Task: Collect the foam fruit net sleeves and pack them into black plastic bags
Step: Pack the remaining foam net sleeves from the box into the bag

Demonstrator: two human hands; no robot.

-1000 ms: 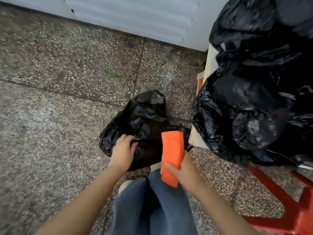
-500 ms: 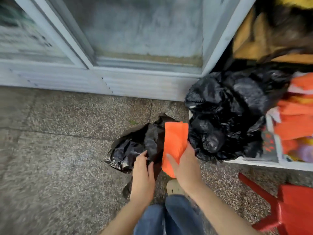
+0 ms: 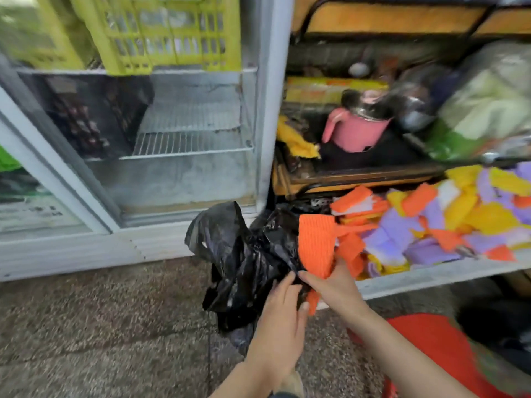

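Left hand: our left hand [image 3: 280, 320] comes up from 6 o'clock, and its fingers [image 3: 284, 284] reach into the folds of the black plastic bag [image 3: 241, 259], gripping it by its near edge.
Right hand: our right hand [image 3: 334, 285] sits just at 3 o'clock of the left, the two almost touching. It pinches an orange foam sleeve [image 3: 316, 242] between thumb and fingers.
Task's thing: the sleeve stands upright out of our grasp, with its left edge against the crumpled bag and its right edge against the heap of sleeves.
Bag: it hangs bunched above the floor [image 3: 100, 326] and spreads toward 10 o'clock from our hands. We cannot tell where its mouth lies.
Heap: orange, purple, yellow and white sleeves [image 3: 431, 222] lie piled in a white tray at 2 to 3 o'clock. The tray's front rim [image 3: 431, 278] runs just beyond our right wrist.
Open room: the speckled floor from 7 to 9 o'clock gives us the widest stretch.
Edges: a glass-doored cabinet [image 3: 184, 173] closes off 10 to 12 o'clock, and its white corner post stands just behind the bag.
In the way: a red stool [image 3: 442, 337] sits at 4 o'clock beside our right forearm. A wooden shelf [image 3: 359, 178] overhangs the heap at 1 o'clock and carries a pink pot [image 3: 356, 133] and blurred bundles.
Elsewhere: a yellow-green crate [image 3: 169, 33] sits behind the cabinet glass at 11 o'clock.
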